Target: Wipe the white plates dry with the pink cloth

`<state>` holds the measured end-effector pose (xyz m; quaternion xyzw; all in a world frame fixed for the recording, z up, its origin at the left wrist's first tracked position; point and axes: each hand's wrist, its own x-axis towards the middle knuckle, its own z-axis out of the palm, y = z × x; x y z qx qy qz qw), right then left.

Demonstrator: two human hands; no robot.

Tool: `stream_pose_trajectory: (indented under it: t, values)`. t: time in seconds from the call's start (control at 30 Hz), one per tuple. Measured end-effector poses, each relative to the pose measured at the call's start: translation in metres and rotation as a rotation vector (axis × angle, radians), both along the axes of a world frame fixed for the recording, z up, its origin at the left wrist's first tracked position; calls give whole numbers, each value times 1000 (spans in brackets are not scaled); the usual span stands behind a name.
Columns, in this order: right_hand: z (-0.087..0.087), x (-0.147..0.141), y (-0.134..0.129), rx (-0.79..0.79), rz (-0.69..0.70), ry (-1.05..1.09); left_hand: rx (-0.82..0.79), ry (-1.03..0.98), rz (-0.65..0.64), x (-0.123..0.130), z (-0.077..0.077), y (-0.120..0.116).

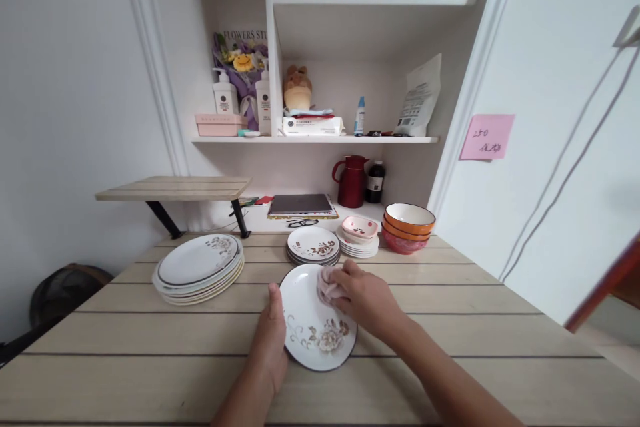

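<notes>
A white plate with a brown flower pattern and dark rim (313, 330) is tilted above the wooden table, near its front middle. My left hand (271, 340) grips the plate's left edge, thumb on the rim and fingers hidden beneath. Bunched in my right hand (363, 297) is a pale pinkish cloth (329, 285), pressed on the upper right of the plate's face. Just behind stands a short stack of similar flowered plates (307, 240).
On the wooden table (175, 367), a stack of large plates (185, 263) stands left. Small dishes (359, 228) and stacked bowls (407, 220) are at the back right. A laptop (303, 204), red jug (352, 183) and raised wooden shelf (175, 188) lie farther back.
</notes>
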<state>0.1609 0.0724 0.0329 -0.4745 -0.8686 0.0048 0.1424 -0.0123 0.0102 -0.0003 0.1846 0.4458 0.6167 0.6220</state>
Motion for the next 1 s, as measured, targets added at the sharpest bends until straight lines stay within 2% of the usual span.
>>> stream_pose_trajectory:
  t: [0.1,0.2,0.43,0.5,0.6,0.77,0.87,0.93,1.0]
  values:
    - [5,7,-5,-143,118,-104,-5,-9,-5,-1,-1,1]
    - [6,6,-13,-183,223,-120,-11,-8,3,-1,-1,1]
    - [-2,-21,-27,-248,395,73,-2,30,16,-2,-1,1]
    - [-5,-30,-28,-211,363,133,11,49,18,-1,-1,1]
    - [-8,-37,-23,-96,235,175,30,48,14,0,0,1]
    - [-10,-27,-5,140,-17,207,9,35,-11,1,-1,0]
    - [-15,-22,2,182,-125,226,-13,66,-21,2,-2,-1]
    - [-19,-25,2,165,-123,239,-22,88,-27,1,-4,0]
    - [-22,-32,-2,139,-48,251,-19,88,-27,0,-6,2]
